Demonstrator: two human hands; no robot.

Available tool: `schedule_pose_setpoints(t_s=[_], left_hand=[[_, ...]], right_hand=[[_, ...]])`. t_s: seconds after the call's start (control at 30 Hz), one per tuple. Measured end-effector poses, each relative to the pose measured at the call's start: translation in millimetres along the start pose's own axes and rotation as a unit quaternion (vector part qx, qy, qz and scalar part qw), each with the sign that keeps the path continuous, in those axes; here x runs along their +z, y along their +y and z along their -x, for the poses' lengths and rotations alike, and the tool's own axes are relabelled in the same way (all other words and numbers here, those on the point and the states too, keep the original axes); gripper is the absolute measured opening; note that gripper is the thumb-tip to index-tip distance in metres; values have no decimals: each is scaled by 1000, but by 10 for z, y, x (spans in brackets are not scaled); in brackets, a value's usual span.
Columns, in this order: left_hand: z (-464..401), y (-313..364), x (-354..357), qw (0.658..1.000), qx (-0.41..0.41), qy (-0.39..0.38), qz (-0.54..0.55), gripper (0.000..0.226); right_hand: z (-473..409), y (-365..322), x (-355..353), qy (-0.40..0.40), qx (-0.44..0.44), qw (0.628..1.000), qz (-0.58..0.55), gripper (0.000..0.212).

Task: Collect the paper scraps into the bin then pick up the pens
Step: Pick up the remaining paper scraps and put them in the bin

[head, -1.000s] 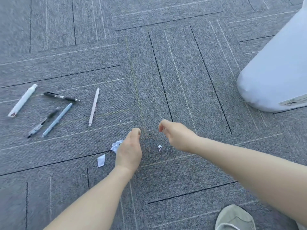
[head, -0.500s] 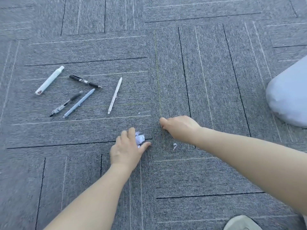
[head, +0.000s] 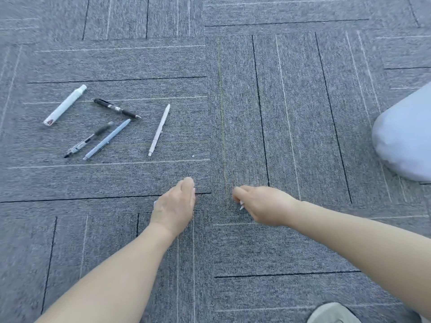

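Note:
My left hand (head: 175, 206) is low on the grey carpet, fingers curled around white paper scraps; only a sliver of paper (head: 154, 203) peeks out at its left edge. My right hand (head: 263, 203) is beside it and pinches a small white scrap (head: 241, 205) that shows under its fingers. Several pens lie at the left: a white pen (head: 159, 129), a light blue pen (head: 107, 139), a black pen (head: 117, 109), a dark clear pen (head: 88, 139) and a thick white marker (head: 65, 105). The white bin (head: 405, 136) shows at the right edge.
A tiny white speck (head: 193, 156) lies on the carpet below the white pen. The toe of a shoe (head: 331, 313) shows at the bottom right. Grey carpet tiles cover the whole floor.
My left hand has closed over the crumpled paper it was reaching and shifted right. My right hand has taken up the small scrap that lay on the carpet. The view has panned left.

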State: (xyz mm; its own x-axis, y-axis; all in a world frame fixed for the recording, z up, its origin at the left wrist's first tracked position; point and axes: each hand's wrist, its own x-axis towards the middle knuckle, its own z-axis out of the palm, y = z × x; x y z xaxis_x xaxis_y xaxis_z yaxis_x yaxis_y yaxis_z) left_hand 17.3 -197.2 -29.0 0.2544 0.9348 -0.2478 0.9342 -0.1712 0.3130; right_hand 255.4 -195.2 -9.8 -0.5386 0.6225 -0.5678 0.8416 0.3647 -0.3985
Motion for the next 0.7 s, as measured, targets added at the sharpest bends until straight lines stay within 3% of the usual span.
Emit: schedule_pose_setpoints(t_s=[0.17,0.3,0.37,0.43,0.5,0.57,0.7], left_hand=[[4,0,-3,1000,-2,-5,4,11],[-27,31,9,1000,-7,-14,-2,11],[-55,81,-15,1000,-25,-10,11,9],[-121,191,-64,998,-36,12,45,11],[-249,396,-148,992,-20,49,115,9],[-438,725,-290,978,4,89,187,10],[-907,1739,-720,933,121,147,304,12]], right_hand=[[48,-54,62,5,-21,997,78,17],[30,-61,63,-6,-4,995,98,41],[30,-67,66,12,6,998,67,34],[50,-23,19,63,62,994,-69,10],[134,59,-115,161,117,951,-238,11],[281,146,-364,267,140,893,-333,17],[713,349,-1136,472,142,784,-377,24]])
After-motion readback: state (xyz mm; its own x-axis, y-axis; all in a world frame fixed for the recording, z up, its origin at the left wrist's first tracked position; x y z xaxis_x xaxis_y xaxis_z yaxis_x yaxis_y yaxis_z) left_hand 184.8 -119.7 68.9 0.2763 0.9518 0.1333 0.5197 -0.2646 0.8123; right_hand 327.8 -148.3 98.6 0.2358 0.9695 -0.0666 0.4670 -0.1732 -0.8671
